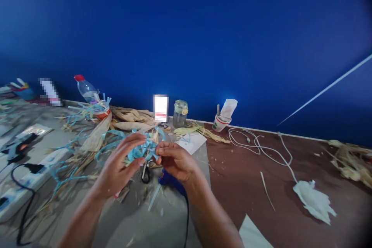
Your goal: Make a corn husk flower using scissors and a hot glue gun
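Note:
A tangle of light blue ribbon strips (139, 152) is between my hands in the middle of the head view. My left hand (120, 168) curves around its left side, with the thumb below and the fingers above. On the right, my right hand (174, 159) pinches the edge of the same ribbon between thumb and fingertips. Under the hands lie scissors (145, 173), partly covered, and a blue glue gun (171, 181) whose black cord runs toward me. A clear glue stick (154, 197) is beside it.
Dried corn husks (132, 116) lie along the wall, near a glass jar (180, 114) and a paper cup (221, 122). A power strip (31, 184) is at the left. White cable (273, 157) and crumpled tissue (312, 199) lie on the brown tabletop.

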{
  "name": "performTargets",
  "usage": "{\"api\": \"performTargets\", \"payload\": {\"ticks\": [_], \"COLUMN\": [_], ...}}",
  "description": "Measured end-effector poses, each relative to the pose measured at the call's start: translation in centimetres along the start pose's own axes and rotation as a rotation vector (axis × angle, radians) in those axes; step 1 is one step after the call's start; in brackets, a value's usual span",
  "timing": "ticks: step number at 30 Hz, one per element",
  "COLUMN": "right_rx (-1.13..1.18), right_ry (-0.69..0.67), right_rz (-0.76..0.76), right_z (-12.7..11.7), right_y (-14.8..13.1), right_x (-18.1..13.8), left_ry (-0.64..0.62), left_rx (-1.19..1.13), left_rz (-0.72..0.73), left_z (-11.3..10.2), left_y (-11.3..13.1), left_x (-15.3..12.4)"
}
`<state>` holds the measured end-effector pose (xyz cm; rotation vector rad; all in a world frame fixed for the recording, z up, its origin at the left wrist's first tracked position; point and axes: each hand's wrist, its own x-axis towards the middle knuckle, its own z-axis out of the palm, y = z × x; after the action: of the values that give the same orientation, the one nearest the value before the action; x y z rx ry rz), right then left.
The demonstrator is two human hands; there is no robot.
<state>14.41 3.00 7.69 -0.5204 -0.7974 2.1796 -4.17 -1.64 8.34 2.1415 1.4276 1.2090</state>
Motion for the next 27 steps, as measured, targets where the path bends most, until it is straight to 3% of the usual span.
{"api": "performTargets", "payload": {"ticks": [4,9,13,17,22,27], "right_rx": [0.000,-0.019,-0.105,-0.226,-0.491,-0.603], "right_ry": [0.023,0.071,0.194,0.284,0.400,0.449], "right_rz": [-0.017,-0.057,-0.200,-0.266,-0.327,-0.349], "right_z": [0.1,-0.2,-1.0,-1.4,-1.8,-2.7], "right_y": [0.1,-0.4,-1.1,-1.1,0.0,1.3], "right_x": [-0.1,0.0,0.1,0.4,1.4,2.6], "left_ry": [-0.052,0.112,0.212,0.096,0.043,-0.017], "left_rx": [-0.136,-0.373,-0.570,-0.679,-0.799,-0.910], "left_rz": [-0.176,-0.202,-0.405,-0.611,-0.609,-0.690], "left_z": [2.3,3.5,4.1,5.3,6.5,7.5], "left_y": [0.0,-0.1,-0.7,-1.7,-2.7,-3.6], "left_x": [0.4,1.0,1.8,2.3,2.3,2.0]}}
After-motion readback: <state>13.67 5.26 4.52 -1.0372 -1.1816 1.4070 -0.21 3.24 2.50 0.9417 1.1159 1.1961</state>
